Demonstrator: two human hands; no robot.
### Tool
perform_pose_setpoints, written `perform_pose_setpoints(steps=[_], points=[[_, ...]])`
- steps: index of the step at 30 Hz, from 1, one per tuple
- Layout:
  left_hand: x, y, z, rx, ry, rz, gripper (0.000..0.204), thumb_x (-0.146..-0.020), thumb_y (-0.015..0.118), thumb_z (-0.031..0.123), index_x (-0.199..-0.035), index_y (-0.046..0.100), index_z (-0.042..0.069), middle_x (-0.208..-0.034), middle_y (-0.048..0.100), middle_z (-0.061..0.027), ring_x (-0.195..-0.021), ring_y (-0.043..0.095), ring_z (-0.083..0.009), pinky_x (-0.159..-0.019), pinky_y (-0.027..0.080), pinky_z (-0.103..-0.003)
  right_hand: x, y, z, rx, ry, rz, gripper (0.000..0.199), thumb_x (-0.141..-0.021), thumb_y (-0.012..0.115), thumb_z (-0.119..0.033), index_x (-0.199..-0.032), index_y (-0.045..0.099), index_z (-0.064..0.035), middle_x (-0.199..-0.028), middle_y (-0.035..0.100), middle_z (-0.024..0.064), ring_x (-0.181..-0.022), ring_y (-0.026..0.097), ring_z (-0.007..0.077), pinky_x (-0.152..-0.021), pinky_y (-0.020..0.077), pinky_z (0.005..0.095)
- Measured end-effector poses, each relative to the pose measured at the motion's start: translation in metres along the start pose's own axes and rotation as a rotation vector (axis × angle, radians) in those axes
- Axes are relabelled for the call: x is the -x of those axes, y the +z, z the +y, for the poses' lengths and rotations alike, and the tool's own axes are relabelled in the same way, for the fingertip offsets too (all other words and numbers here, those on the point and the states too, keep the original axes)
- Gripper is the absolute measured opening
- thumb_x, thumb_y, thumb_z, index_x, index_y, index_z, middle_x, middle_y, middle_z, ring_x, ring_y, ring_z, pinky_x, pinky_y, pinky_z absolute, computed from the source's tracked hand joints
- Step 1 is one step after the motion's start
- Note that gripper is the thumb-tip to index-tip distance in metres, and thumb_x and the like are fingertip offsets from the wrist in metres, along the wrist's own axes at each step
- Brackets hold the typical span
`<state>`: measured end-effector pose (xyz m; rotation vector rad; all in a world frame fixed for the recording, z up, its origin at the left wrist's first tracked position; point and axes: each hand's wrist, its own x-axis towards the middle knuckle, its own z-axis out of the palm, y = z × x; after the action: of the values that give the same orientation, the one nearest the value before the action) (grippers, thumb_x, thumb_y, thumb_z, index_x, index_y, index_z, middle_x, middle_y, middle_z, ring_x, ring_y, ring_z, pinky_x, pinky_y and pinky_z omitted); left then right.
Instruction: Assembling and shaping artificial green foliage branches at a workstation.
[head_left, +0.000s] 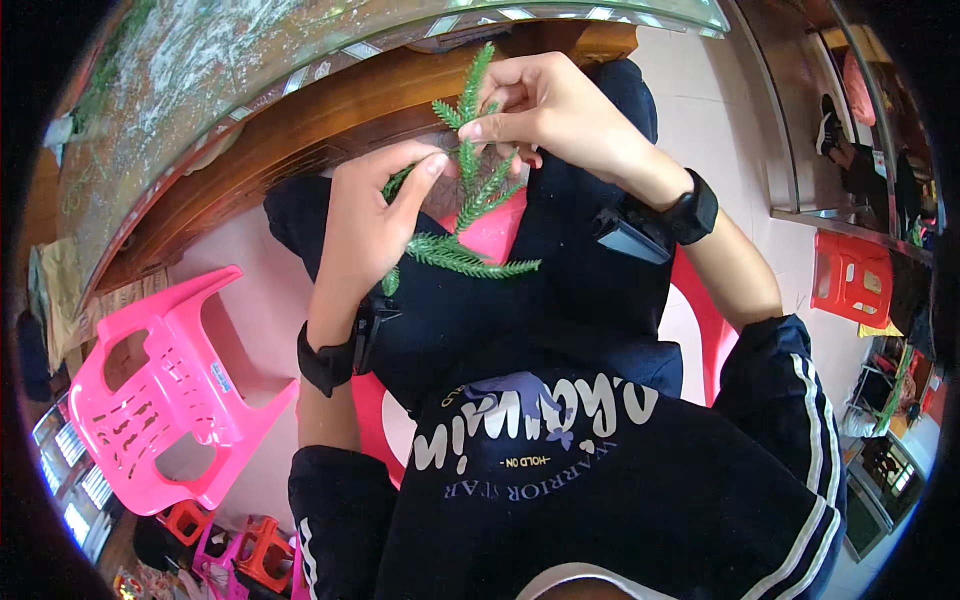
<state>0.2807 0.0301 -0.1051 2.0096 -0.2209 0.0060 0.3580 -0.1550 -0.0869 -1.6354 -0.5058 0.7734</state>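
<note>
Between my two hands is a green artificial pine sprig with several needle-covered branches, held above my lap. My left hand is closed, pinching a stem between thumb and fingers, and a lower branch hangs out beside its palm. Farther up and to the right, my right hand grips the sprig near its upper tip, thumb against the stem. The exact joint between the branches is partly hidden by my fingers. Both wrists carry black bands with small dark devices.
A glass-topped wooden table with white flecks and green bits lies ahead. At my left stands a pink plastic chair; smaller red and pink stools are behind it. A red stool is at the far right, near a glass-fronted cabinet.
</note>
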Motion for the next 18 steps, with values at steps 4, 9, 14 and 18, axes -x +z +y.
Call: perform_pose_setpoints(steps=[4, 9, 14, 18], points=[[0.001, 0.006, -0.004, -0.135, 0.077, 0.036, 0.010, -0.078, 0.059, 0.007, -0.083, 0.061, -0.001, -0.073, 0.062, -0.0109, -0.064, 0.057, -0.0226, -0.061, 0.042, -0.030, -0.001, 0.008, 0.007, 0.258, -0.120, 0.178, 0.022, -0.078, 0.064, -0.005, -0.093, 0.050, 0.0017, -0.071, 0.063, 0.0067, -0.062, 0.061, 0.0098, -0.053, 0.0471, 0.0199], [0.001, 0.011, 0.001, -0.320, 0.138, 0.096, 0.008, -0.076, 0.060, 0.006, -0.082, 0.062, 0.000, -0.072, 0.060, -0.0115, -0.065, 0.055, -0.0277, -0.064, 0.042, -0.032, 0.002, 0.016, 0.013, 0.458, -0.391, 0.434, 0.037, -0.076, 0.066, -0.002, -0.104, 0.043, -0.0007, -0.069, 0.062, 0.0045, -0.062, 0.059, 0.0073, -0.055, 0.0463, 0.0202], [0.001, 0.005, 0.003, -0.389, 0.267, 0.170, 0.007, -0.076, 0.059, 0.005, -0.081, 0.062, 0.002, -0.071, 0.060, -0.0103, -0.063, 0.054, -0.0268, -0.065, 0.041, -0.032, 0.002, 0.020, 0.010, 0.332, -0.395, 0.462, 0.040, -0.074, 0.067, -0.001, -0.106, 0.042, -0.0027, -0.072, 0.063, 0.0039, -0.060, 0.058, 0.0087, -0.056, 0.0466, 0.0207], [0.002, 0.005, 0.006, -0.405, 0.259, 0.167, 0.006, -0.076, 0.059, 0.004, -0.080, 0.063, 0.002, -0.070, 0.060, -0.0097, -0.063, 0.055, -0.0268, -0.066, 0.041, -0.032, 0.007, 0.026, 0.000, 0.374, -0.345, 0.512, 0.045, -0.073, 0.067, -0.001, -0.109, 0.041, -0.0038, -0.073, 0.063, 0.0058, -0.059, 0.058, 0.0098, -0.056, 0.0465, 0.0202]])
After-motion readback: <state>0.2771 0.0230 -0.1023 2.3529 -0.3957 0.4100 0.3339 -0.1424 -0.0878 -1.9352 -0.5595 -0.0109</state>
